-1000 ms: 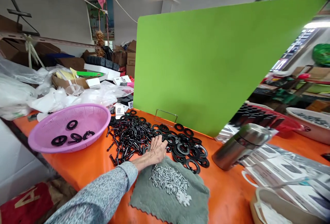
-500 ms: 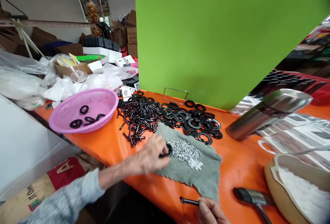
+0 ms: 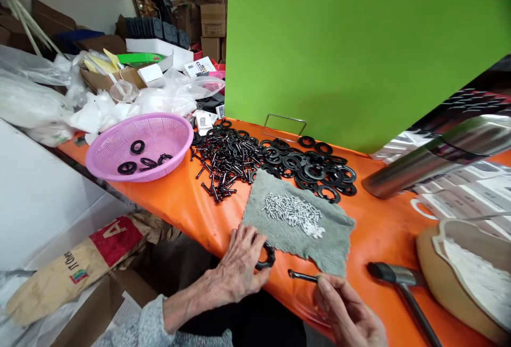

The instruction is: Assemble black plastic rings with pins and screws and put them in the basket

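My left hand (image 3: 241,262) grips a black ring (image 3: 272,256) at the table's front edge, its fingers closed on the ring's left side. Between thumb and fingertips of my right hand (image 3: 347,304) is a short black rod (image 3: 302,275) with a wider end, pointing left toward the ring but apart from it. Beyond both hands lies a grey-green cloth (image 3: 259,224) bearing a heap of small silvery pins (image 3: 291,209) and a few white bits (image 3: 314,229). Behind the cloth are a pile of black rods (image 3: 227,158) and a pile of black rings (image 3: 315,171).
A pink basket (image 3: 99,168) with several black rings stands at the left. On the right are a hammer (image 3: 399,274), a tan bowl (image 3: 429,254) of white material and a steel flask (image 3: 415,168). A green board (image 3: 339,54) rises behind the orange table (image 3: 191,208).
My left hand has drawn the black ring back from the cloth toward the front edge, close to the rod. My right hand still holds the rod. The camera view has shifted.
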`<action>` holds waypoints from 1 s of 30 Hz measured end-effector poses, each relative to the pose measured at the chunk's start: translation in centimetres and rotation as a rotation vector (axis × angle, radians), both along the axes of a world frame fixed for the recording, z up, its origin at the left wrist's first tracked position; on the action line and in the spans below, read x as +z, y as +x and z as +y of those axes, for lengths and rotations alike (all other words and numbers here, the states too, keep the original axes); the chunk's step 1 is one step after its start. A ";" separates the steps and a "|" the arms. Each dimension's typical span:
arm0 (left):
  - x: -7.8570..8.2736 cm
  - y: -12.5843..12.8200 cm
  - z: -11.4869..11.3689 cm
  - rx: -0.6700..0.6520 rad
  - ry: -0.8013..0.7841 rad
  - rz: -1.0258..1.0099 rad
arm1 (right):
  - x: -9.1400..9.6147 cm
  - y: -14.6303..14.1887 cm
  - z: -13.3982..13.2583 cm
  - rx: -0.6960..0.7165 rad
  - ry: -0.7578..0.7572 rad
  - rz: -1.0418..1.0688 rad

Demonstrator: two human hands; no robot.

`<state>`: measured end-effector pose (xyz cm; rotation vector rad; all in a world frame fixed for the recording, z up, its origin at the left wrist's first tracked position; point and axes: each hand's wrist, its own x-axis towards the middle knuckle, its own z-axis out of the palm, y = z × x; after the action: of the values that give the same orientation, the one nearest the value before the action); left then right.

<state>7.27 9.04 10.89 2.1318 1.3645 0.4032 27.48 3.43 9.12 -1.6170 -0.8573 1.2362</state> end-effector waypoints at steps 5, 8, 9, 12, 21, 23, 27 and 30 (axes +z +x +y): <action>1.3 -0.6 -0.6 0.004 -0.100 -0.224 | 1.5 -2.3 1.2 0.009 0.055 -0.068; 2.1 -0.7 -0.2 0.033 -0.263 -0.413 | 1.7 -3.8 2.4 0.103 0.142 -0.137; 2.2 -0.7 0.1 0.052 -0.301 -0.433 | 1.7 -4.1 2.7 0.139 0.173 -0.161; 2.0 -0.9 0.9 0.065 -0.288 -0.403 | 1.2 -4.2 3.6 0.236 0.247 -0.218; 0.4 -1.7 1.4 -0.128 -0.023 -0.189 | -0.6 -2.8 4.1 0.479 0.521 -0.489; 0.2 -1.7 1.4 -0.136 -0.031 -0.154 | -1.4 -2.9 3.9 0.473 0.572 -0.536; 0.0 -1.7 1.4 -0.145 -0.037 -0.140 | -2.8 -2.7 3.7 0.488 0.627 -0.604; 0.1 -1.8 1.5 -0.155 -0.054 -0.151 | -3.3 -2.7 3.9 0.526 0.643 -0.627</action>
<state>5.50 10.52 11.00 2.0993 1.1060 0.4499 24.81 7.28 5.80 -1.2662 -1.9411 0.6297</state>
